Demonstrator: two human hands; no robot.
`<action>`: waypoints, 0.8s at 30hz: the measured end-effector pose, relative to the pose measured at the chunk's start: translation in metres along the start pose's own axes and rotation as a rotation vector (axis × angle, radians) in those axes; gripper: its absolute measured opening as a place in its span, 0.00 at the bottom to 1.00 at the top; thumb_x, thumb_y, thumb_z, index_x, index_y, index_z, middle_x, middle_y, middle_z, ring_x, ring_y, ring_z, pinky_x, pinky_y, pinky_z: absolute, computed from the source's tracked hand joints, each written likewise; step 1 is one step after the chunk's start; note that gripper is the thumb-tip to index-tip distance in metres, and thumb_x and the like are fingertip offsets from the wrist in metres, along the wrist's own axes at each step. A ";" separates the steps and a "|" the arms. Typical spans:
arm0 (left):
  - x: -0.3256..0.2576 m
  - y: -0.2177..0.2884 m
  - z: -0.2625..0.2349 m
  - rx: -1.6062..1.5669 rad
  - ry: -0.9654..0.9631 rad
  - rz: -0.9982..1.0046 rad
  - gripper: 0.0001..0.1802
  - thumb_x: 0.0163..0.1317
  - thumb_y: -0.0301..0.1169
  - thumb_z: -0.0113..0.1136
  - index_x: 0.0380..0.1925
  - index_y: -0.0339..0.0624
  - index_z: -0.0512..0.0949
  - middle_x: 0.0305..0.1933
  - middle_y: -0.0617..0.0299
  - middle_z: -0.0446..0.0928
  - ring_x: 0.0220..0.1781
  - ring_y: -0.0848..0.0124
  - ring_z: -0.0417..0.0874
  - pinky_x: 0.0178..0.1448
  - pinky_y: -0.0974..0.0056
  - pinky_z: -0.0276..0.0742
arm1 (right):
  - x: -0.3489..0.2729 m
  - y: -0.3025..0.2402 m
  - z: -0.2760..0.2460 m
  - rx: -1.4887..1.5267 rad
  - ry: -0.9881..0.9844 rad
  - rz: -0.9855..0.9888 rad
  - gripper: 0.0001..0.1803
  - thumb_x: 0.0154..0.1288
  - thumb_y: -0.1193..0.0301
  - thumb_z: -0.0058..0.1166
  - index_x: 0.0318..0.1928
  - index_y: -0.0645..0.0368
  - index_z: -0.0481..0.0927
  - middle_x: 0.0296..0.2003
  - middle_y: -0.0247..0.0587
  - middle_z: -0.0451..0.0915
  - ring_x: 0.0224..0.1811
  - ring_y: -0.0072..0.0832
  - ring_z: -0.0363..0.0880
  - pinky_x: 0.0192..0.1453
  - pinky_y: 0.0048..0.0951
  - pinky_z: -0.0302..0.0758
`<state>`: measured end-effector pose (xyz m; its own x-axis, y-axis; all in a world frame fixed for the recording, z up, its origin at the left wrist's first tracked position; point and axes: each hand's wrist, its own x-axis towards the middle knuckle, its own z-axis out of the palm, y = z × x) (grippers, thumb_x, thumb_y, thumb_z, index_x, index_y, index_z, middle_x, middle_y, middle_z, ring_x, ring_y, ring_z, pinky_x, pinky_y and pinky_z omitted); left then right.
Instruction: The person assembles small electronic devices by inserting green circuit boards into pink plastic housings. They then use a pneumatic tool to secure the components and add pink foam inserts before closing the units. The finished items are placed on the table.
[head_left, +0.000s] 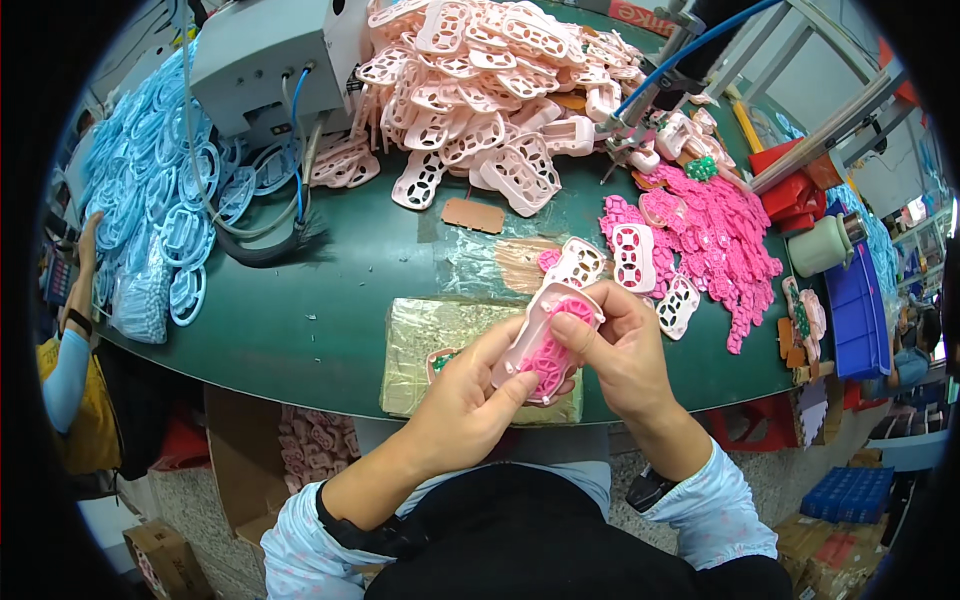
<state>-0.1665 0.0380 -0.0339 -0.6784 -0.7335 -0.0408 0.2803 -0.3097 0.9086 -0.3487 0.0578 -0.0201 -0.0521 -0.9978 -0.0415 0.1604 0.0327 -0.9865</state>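
Observation:
Both hands are over a tape-wrapped block (pixel 412 325) near the table's front edge. My left hand (pixel 465 392) is closed on the lower left side of a pale pink plastic shell (pixel 516 358). A bright pink insert (pixel 548 368) with round openings lies in the shell. My right hand (pixel 628 350) grips the shell's upper right side, its thumb pressing on the insert. Just behind the shell is a pale pink faceplate (pixel 578 262) with cut-outs. A small part with green on it (pixel 440 362) shows on the block, partly hidden by my left hand.
Pale pink shells and faceplates (pixel 470 110) pile up at the back. Bright pink inserts (pixel 715 250) heap at the right, light blue frames (pixel 150 190) at the left. A grey machine (pixel 270 70) stands at back left, a blue bin (pixel 858 310) at right. Another person's arm (pixel 75 310) shows at far left.

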 end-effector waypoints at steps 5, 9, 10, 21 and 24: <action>0.001 -0.001 0.000 0.083 -0.004 0.028 0.27 0.70 0.18 0.45 0.68 0.32 0.55 0.62 0.50 0.70 0.61 0.64 0.78 0.65 0.59 0.75 | -0.001 -0.003 0.005 0.060 -0.011 0.019 0.08 0.68 0.73 0.59 0.41 0.62 0.76 0.33 0.33 0.80 0.29 0.14 0.78 0.31 0.18 0.76; -0.001 0.002 0.002 0.100 0.032 0.034 0.29 0.70 0.18 0.45 0.69 0.34 0.53 0.62 0.49 0.70 0.61 0.63 0.78 0.64 0.59 0.76 | -0.005 -0.001 0.006 -0.022 0.023 -0.059 0.08 0.68 0.72 0.60 0.41 0.62 0.77 0.32 0.32 0.80 0.31 0.14 0.77 0.35 0.18 0.75; -0.001 0.003 0.001 0.097 0.030 0.029 0.29 0.70 0.18 0.45 0.69 0.34 0.52 0.62 0.49 0.69 0.60 0.63 0.78 0.64 0.59 0.76 | -0.005 -0.001 0.006 -0.015 0.023 -0.043 0.08 0.68 0.71 0.60 0.41 0.62 0.77 0.33 0.31 0.80 0.31 0.14 0.78 0.35 0.18 0.75; -0.010 0.015 -0.004 0.355 0.079 0.103 0.32 0.64 0.21 0.55 0.69 0.37 0.59 0.63 0.43 0.70 0.60 0.60 0.77 0.65 0.58 0.70 | -0.001 -0.001 0.000 0.024 0.023 0.043 0.09 0.69 0.68 0.59 0.40 0.61 0.81 0.30 0.31 0.82 0.30 0.13 0.78 0.32 0.17 0.75; -0.009 0.026 -0.006 1.123 0.098 0.489 0.33 0.60 0.24 0.62 0.67 0.43 0.65 0.65 0.45 0.69 0.62 0.55 0.76 0.70 0.48 0.63 | 0.003 0.002 -0.006 0.167 0.105 0.136 0.10 0.69 0.67 0.58 0.41 0.61 0.80 0.30 0.31 0.82 0.29 0.15 0.80 0.31 0.17 0.78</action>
<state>-0.1491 0.0330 -0.0124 -0.5988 -0.6835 0.4175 -0.2825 0.6681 0.6884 -0.3544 0.0548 -0.0234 -0.1201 -0.9729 -0.1975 0.3329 0.1480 -0.9313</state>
